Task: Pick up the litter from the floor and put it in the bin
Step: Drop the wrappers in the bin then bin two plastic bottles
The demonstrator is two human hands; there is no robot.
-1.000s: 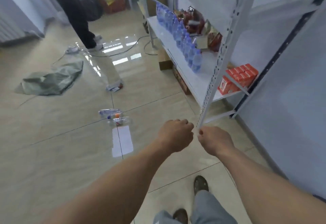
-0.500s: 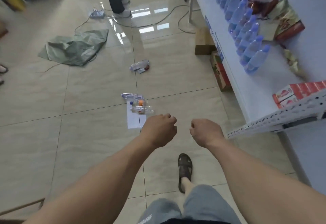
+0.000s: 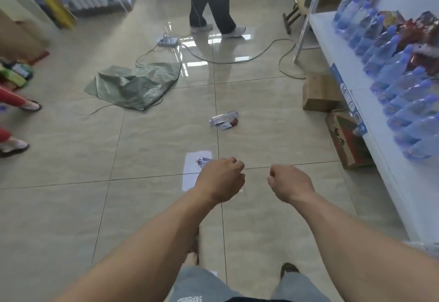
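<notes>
A crushed clear bottle with small wrappers lies on the tiled floor ahead. Nearer, a white paper sheet lies flat with a small clear bottle on it, partly hidden by my left hand. That hand is curled into a fist and holds nothing. My right hand is also a fist and is empty, a hand's width to the right. Both hover above the floor. No bin is in view.
White shelving with blue-capped water bottles and snack packs lines the right. Cardboard boxes sit under it. A green sack, a power strip and cables lie ahead. A person stands beyond; another's feet are at left.
The view has turned left and forward along the aisle. The paper and bottle now lie just behind my left fist. Both fists stay curled and empty.
</notes>
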